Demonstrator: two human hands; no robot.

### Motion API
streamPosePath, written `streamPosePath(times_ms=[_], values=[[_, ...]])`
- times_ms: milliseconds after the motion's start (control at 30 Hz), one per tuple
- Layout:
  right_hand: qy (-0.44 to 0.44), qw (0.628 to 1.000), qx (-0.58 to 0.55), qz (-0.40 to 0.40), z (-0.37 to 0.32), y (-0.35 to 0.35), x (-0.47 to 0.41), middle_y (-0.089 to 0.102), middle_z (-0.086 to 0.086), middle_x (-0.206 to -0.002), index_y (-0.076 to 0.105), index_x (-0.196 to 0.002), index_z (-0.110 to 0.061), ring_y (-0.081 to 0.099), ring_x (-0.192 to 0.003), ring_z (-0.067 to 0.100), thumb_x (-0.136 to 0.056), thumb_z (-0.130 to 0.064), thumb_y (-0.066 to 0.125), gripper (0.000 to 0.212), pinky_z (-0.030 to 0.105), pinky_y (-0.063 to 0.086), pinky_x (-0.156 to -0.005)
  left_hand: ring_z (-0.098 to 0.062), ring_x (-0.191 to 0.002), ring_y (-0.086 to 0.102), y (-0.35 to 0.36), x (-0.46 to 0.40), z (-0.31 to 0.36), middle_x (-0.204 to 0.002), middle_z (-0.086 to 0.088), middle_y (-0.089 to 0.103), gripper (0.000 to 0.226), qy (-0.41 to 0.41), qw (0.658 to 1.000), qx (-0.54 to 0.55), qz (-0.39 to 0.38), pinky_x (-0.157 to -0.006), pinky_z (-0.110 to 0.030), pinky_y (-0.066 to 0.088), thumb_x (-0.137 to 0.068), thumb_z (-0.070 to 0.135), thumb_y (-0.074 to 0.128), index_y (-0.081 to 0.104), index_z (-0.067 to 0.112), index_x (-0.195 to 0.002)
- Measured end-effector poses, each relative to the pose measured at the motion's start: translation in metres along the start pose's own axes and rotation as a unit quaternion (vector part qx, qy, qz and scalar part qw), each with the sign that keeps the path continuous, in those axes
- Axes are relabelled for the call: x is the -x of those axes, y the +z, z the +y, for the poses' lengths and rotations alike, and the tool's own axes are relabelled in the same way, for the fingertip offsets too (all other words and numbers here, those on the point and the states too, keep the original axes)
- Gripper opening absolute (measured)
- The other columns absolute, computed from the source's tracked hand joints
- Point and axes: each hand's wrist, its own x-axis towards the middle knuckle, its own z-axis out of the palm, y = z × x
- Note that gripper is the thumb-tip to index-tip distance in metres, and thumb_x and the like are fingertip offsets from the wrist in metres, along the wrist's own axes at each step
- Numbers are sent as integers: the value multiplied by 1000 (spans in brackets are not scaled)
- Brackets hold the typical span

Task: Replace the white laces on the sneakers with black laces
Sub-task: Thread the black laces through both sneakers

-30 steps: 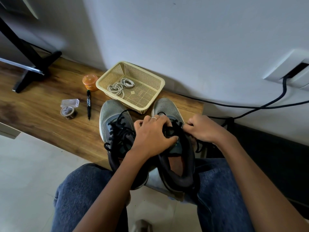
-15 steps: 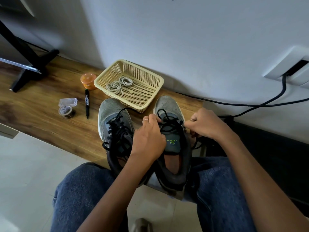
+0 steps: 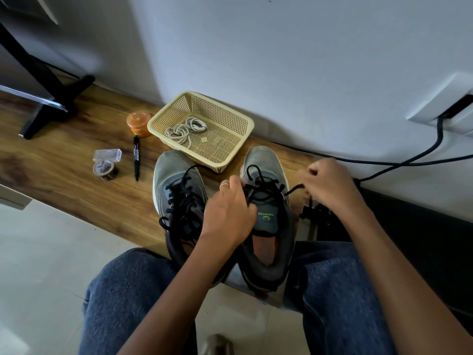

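Two grey sneakers stand side by side on a wooden bench, toes toward the wall. The left sneaker [image 3: 176,185] is laced in black. The right sneaker [image 3: 266,201] carries a loose black lace [image 3: 261,187] across its eyelets. My left hand [image 3: 227,211] grips the lace at the left side of the right sneaker's tongue. My right hand [image 3: 327,185] pinches the other end of the lace, drawn out to the right of the shoe. The white laces [image 3: 184,130] lie coiled in a yellow mesh basket [image 3: 230,152] behind the shoes.
On the wooden bench [image 3: 76,175] left of the shoes lie a black marker [image 3: 136,158], a tape roll with a clear box [image 3: 105,166] and an orange jar [image 3: 138,123]. A black stand [image 3: 51,98] is at far left. Black cables [image 3: 409,160] run along the wall at right.
My right hand has pulled the lace end out to the right, away from the shoe. My left hand has slid off the tongue to its left side, uncovering the lacing.
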Motion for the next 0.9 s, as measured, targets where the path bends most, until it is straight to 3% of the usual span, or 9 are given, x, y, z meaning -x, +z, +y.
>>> streamPosePath(times_ms=[100, 167, 233, 400, 500, 600, 667, 767, 900], values=[[-10, 979, -177, 99, -6, -7, -1, 68, 17, -77, 62, -81, -2, 66, -70, 25, -92, -5, 38, 27, 34, 54, -67, -20, -102, 55, -8, -1, -1, -112, -1, 54, 34, -8, 999, 40, -18, -92, -35, 43, -94, 39, 48, 48, 18, -122], [15, 937, -342, 72, -10, -10, 0, 69, 12, -85, 61, -84, -9, 70, -86, 23, -88, 7, 34, 32, 30, 57, -77, -17, -95, 58, -17, -3, -5, -101, 4, 60, 24, 1, 998, 63, -11, -95, -40, 42, -97, 36, 43, 54, 23, -113], [10, 924, -382, 19, -9, -10, 3, 71, 11, -92, 62, -89, -9, 71, -92, 19, -86, 15, 37, 34, 28, 57, -83, -9, -89, 57, -26, -6, -16, -92, 13, 62, 18, 23, 999, 27, 10, -99, -36, 30, -98, 30, 42, 58, 30, -107], [-38, 922, -379, -66, -9, -10, 12, 73, 13, -90, 68, -95, -3, 72, -88, 21, -85, 8, 63, 15, 28, 59, -79, -9, -106, 46, -36, -7, -34, -95, 18, 58, 6, 61, 996, -35, 55, -87, -26, 10, -89, 40, 58, 61, 36, -92], [-58, 924, -357, -121, -16, -7, 17, 73, 14, -93, 66, -102, 1, 73, -83, 22, -89, 2, 60, 14, 26, 59, -72, -7, -98, 43, -35, -5, -31, -83, 19, 58, 31, 81, 994, -23, 64, -94, -34, 18, -79, 64, 58, 64, 35, -79], [-98, 942, -284, -146, -22, -2, 21, 75, 10, -87, 65, -97, -4, 73, -73, 21, -88, -2, 64, 9, 23, 57, -61, -3, -95, 43, -32, -1, -26, -80, 20, 62, 40, 85, 994, -62, 19, -87, -31, 15, -71, 75, 58, 66, 37, -79], [-118, 956, -214, -160, -22, 1, 22, 75, 4, -79, 66, -90, -9, 72, -69, 16, -84, -7, 70, 7, 23, 54, -60, 1, -93, 49, -33, 1, -24, -77, 21, 64, 32, 75, 996, -44, -2, -84, -30, 14, -75, 68, 62, 67, 37, -82], [-131, 971, -109, -169, -23, 6, 22, 73, -2, -73, 72, -79, -19, 68, -69, 9, -78, -14, 77, 7, 26, 53, -68, 3, -87, 60, -36, 0, -27, -73, 19, 66, 17, 43, 998, 16, -32, -95, -33, 22, -83, 51, 66, 69, 34, -83], [-141, 977, -39, -157, -27, 9, 20, 63, -13, -75, 75, -77, -21, 54, -63, -12, -76, -15, 80, 8, 5, 38, -58, 1, -86, 64, -33, -6, -35, -73, 16, 71, 14, 5, 993, 85, -82, -105, -41, 35, -86, 36, 69, 64, 40, -74]])
